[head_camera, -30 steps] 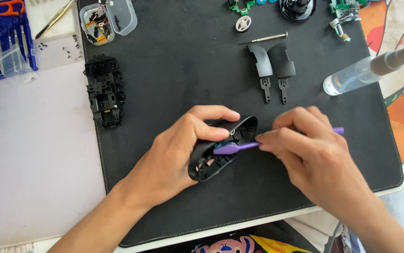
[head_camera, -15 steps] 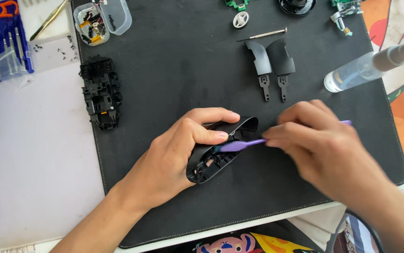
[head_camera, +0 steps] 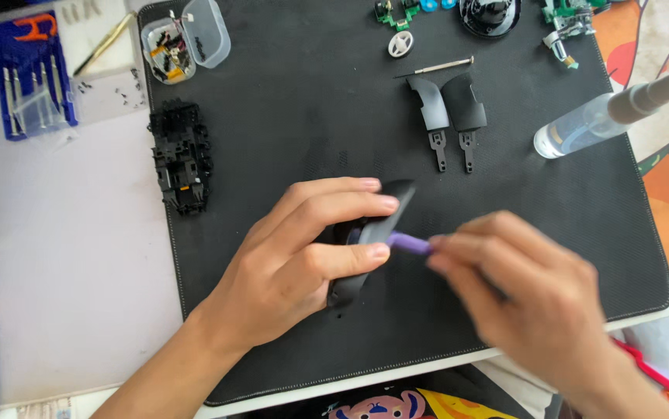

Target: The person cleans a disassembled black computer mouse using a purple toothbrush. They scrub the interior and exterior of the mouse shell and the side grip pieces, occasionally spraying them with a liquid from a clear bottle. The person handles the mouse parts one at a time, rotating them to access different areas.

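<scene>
My left hand point(head_camera: 299, 260) grips a black curved plastic shell point(head_camera: 381, 225) over the middle of the black mat point(head_camera: 296, 116), tilted on edge so its inside faces away from the camera. My right hand point(head_camera: 525, 299), blurred, holds a purple brush point(head_camera: 410, 244) whose head reaches into the shell behind my left fingers. The brush head is hidden.
Two black button pieces point(head_camera: 449, 112) and a thin screwdriver point(head_camera: 439, 67) lie at the back of the mat. A clear spray bottle point(head_camera: 606, 116) lies at right. A black inner frame point(head_camera: 183, 155), a small parts tub point(head_camera: 171, 50) and a blue tool case point(head_camera: 32, 74) are at left.
My left hand has turned the shell up on edge, hiding its inside. My right hand has dropped lower and toward me, still pushing the purple brush into the shell.
</scene>
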